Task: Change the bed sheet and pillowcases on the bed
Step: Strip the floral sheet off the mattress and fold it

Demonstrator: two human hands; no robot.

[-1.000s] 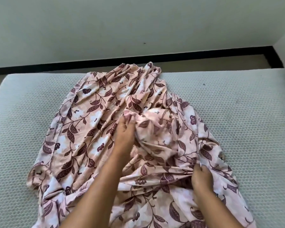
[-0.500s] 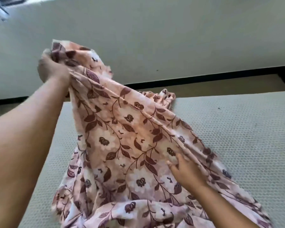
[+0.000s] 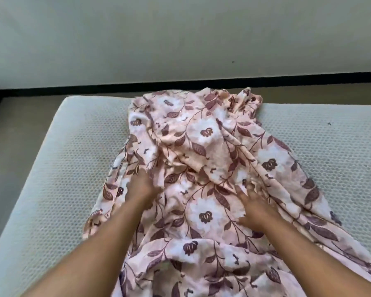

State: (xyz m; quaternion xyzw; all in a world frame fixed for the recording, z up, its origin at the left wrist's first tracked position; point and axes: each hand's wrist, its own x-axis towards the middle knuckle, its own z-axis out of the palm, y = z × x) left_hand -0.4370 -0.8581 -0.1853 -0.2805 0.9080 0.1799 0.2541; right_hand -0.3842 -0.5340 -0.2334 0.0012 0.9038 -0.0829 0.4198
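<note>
1. Right now the bed sheet (image 3: 204, 151), pink with dark leaves and flowers, lies crumpled in a long heap down the middle of the mattress (image 3: 62, 157), from the near edge to the far one.
2. My right hand (image 3: 253, 202) rests on the cloth toward the heap's right side, fingers spread and loose, gripping nothing.
3. My left hand (image 3: 140, 187) lies on the sheet's left part, near its edge. Its fingers are blurred and partly lost in the folds, so I cannot tell whether they clutch cloth or only touch it.
4. Both my forearms reach in from the near side, over the sheet.
5. White textured mattress shows on either side of the heap.
6. Beyond the far edge run a strip of floor (image 3: 13, 129), a black skirting band (image 3: 116, 85) and a pale wall (image 3: 180, 39).
</note>
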